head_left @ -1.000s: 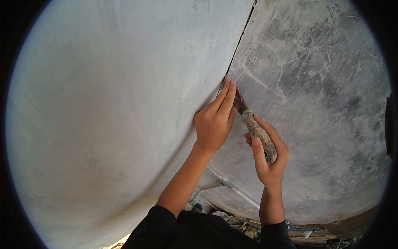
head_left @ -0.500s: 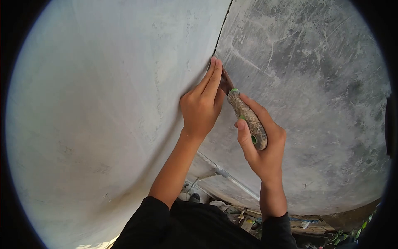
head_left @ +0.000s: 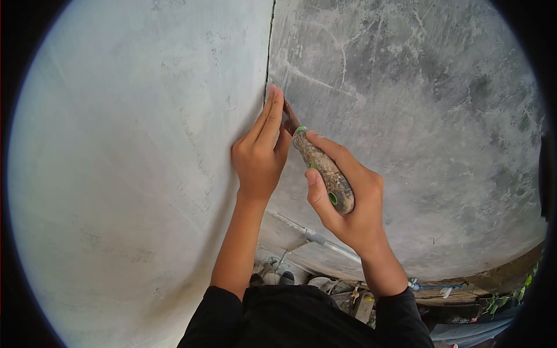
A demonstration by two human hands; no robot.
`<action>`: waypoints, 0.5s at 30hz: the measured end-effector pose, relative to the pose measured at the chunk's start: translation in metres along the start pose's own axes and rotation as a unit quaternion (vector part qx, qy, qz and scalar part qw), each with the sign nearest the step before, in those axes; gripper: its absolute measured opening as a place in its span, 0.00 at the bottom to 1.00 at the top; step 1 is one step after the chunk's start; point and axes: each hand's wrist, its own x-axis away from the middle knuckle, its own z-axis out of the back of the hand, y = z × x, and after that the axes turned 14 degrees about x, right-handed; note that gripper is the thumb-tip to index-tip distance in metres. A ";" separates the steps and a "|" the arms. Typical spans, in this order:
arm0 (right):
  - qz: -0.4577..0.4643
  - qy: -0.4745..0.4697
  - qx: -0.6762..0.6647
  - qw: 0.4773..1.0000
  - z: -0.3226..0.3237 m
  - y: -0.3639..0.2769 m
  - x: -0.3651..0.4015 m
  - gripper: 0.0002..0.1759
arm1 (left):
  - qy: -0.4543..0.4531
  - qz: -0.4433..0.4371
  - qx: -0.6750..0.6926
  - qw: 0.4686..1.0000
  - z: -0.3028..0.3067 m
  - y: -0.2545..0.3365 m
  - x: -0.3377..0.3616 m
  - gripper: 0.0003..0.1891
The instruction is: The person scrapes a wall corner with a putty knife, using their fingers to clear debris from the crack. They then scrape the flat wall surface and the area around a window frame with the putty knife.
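Shifted left and a little higher in the picture than a second ago, both hands and the tool together, with the seam (head_left: 268, 52) now near upright instead of slanting. Head view, looking up along a corner where a smooth pale wall (head_left: 133, 151) meets a darker wall (head_left: 429, 116), blotched and scratched. Left hand (head_left: 258, 159) laid against the corner, holding nothing, index and middle fingers (head_left: 271, 113) stretched straight and pressed side by side, tips right at the lower end of the dark open seam. Right hand (head_left: 348, 203) wrapped closed around the mottled handle of a scraper (head_left: 325, 174), thumb across the near side, green-ringed neck pointing up toward the seam. Blade (head_left: 288, 118) mostly hidden behind the left fingers, only a dark sliver visible, seemingly touching the corner just below the fingertips; depth in the gap not discernible. Below, a thin pipe (head_left: 316, 238) crossing the base of the darker wall, black sleeves (head_left: 301, 319), and clutter on the ground too small to name. Judged from this, best done with the blade edge kept in line with the seam, steady pressure from the two straight fingers close to the tip, a low handle angle, short even strokes, and fingertips clear of the edge.
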 end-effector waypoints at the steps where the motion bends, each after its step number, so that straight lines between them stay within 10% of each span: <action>1: 0.023 0.023 -0.007 0.999 -0.005 0.003 -0.002 0.22 | 0.002 0.005 0.007 1.000 -0.001 -0.002 -0.004 0.33; 6: -0.046 -0.064 -0.064 0.995 0.020 0.008 -0.001 0.22 | -0.040 0.053 0.007 0.998 0.002 0.010 0.000 0.33; 15: -0.027 -0.170 0.237 0.956 0.029 -0.018 -0.011 0.22 | -0.067 0.073 -0.009 0.995 0.001 0.005 0.004 0.34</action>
